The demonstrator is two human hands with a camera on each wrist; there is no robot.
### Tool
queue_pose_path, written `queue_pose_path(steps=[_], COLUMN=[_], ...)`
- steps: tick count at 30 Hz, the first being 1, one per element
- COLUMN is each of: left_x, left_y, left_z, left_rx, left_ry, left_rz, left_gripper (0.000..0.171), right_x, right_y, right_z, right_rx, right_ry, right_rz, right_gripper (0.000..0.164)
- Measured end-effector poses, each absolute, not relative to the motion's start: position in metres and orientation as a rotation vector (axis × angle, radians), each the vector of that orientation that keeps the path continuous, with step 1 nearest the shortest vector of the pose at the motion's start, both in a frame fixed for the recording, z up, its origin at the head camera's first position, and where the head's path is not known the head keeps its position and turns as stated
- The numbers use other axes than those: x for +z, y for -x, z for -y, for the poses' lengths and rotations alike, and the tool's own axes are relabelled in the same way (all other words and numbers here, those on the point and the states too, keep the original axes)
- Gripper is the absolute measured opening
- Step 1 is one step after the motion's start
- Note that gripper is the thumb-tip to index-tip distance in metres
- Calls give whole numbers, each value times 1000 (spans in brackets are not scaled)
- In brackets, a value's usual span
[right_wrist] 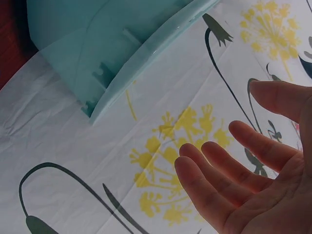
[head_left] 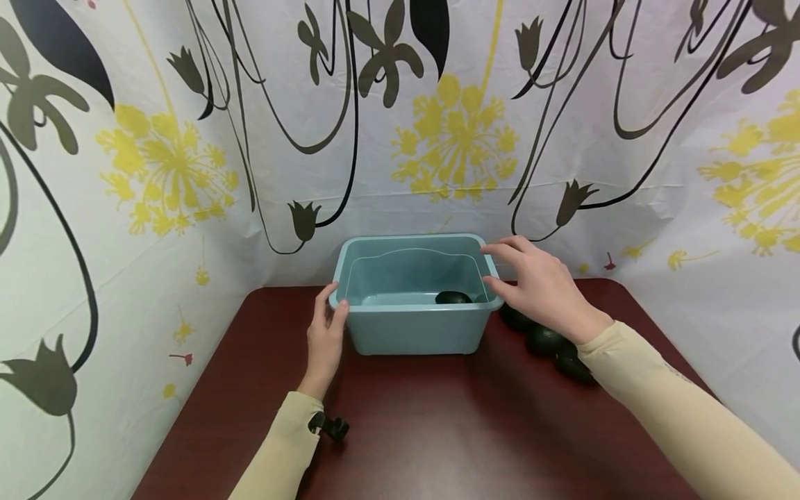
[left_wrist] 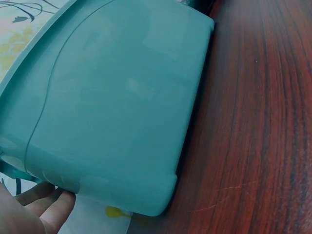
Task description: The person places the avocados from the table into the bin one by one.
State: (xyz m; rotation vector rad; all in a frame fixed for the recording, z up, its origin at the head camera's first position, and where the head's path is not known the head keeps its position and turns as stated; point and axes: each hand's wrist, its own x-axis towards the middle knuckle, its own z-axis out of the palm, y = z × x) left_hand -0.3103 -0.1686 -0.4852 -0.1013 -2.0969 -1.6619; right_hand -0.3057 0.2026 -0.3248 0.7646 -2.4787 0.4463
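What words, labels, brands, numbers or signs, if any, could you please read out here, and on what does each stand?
There is no readable text in any view.
Teal plastic tub: no lettering shows, only a thin curved line.
Floral backdrop: printed flowers and stems, no words seen.
Cream right sleeve: faint small marks, too small to read or to tell whether they are letters.

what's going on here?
A person has both hands at a teal bin on a dark red table. The left hand grips its left rim; the right hand is at the right rim, fingers spread and holding nothing, contact unclear. One dark rounded item shows inside the bin. More dark items lie on the table to its right, partly hidden by the right arm.
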Motion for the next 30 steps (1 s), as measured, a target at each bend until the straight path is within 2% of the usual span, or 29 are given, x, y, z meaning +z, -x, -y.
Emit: queue_pose_path(steps=[30], left_x=[-487], left_y=[310], left_z=[168], left_rx=[-1671], left_ry=[81], left_rz=[2088], left_gripper=[51], right_x=[-334], right_y=[286], right_z=[-243], right_rx=[419], right_ry=[-664], right_rz=[2500], right_gripper=[46])
